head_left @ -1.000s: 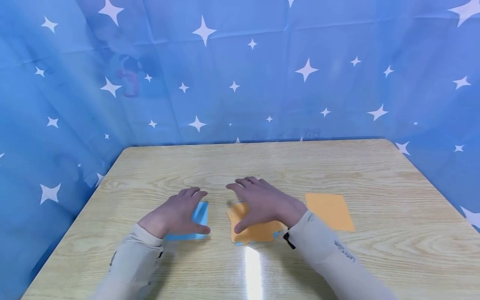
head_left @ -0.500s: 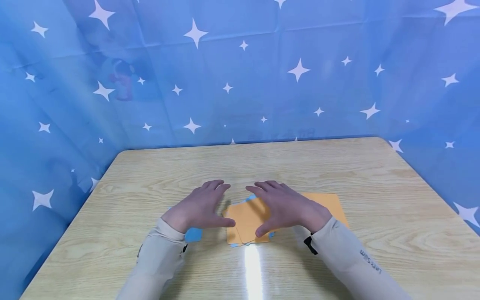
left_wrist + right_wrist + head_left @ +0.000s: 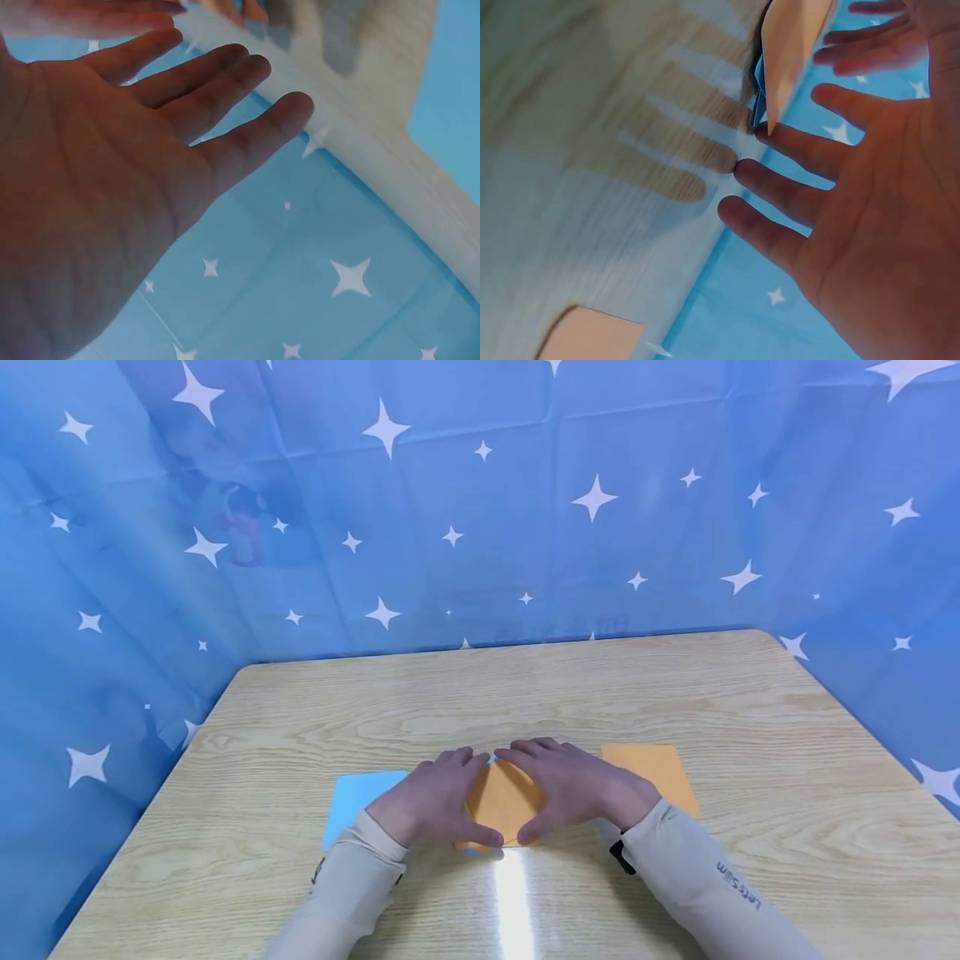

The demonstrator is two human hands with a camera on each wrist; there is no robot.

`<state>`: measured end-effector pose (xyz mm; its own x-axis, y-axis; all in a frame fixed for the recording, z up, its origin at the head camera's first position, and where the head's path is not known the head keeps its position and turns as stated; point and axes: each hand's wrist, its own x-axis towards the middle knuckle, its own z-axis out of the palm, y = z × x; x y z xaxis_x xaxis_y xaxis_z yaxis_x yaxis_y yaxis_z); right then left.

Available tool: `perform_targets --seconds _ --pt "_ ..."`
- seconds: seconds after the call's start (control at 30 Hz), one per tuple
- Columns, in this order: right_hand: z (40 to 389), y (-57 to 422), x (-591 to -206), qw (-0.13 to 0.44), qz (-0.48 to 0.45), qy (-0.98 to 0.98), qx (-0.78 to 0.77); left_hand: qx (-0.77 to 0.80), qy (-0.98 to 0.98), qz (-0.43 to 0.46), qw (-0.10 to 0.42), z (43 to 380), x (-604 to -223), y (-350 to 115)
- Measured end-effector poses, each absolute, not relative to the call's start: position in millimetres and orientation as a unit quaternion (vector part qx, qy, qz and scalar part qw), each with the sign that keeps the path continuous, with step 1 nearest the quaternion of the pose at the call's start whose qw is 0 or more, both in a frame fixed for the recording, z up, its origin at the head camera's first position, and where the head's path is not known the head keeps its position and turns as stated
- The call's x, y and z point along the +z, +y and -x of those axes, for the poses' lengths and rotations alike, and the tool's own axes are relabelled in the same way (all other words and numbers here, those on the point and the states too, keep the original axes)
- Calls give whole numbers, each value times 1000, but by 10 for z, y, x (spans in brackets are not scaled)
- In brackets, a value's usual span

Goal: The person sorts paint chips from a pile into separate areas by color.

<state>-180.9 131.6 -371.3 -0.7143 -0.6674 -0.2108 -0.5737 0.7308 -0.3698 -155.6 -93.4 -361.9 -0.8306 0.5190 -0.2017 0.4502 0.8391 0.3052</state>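
Note:
A loose pile of orange and blue paper sheets [image 3: 504, 797] lies in the middle of the table, with an orange sheet on top. My left hand [image 3: 442, 802] bends around its left side, thumb toward the near edge. Facing it on the right side is my right hand [image 3: 570, 781], its fingertips right at the pile's edge in the right wrist view. Both hands have spread, relaxed fingers, and their thumbs and index fingertips nearly meet over the pile. In the left wrist view, the left palm [image 3: 97, 187] holds nothing.
A blue sheet [image 3: 363, 789] lies flat to the left of the left hand. Another orange sheet [image 3: 656, 768] is on the right, partly behind the right hand. Behind the wooden table [image 3: 420, 702] hangs a blue curtain [image 3: 420, 510] with white stars.
My left hand has moved right, from over the blue sheet to the pile's left side, uncovering that sheet. My right hand shifted right, then stayed at the pile's right side.

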Motion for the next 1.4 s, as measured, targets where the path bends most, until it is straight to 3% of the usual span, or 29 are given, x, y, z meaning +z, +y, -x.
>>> perform_targets --seconds 0.7,0.9,1.4 --pt "1773 1314 -3653 154 341 916 -147 114 941 -294 124 1520 -3637 -875" --pt "1769 1339 -3629 125 357 912 -158 124 940 -295 119 1516 -3589 -886" --pt "1776 1648 -3403 89 346 921 -157 151 934 -314 70 1552 -3406 -710"
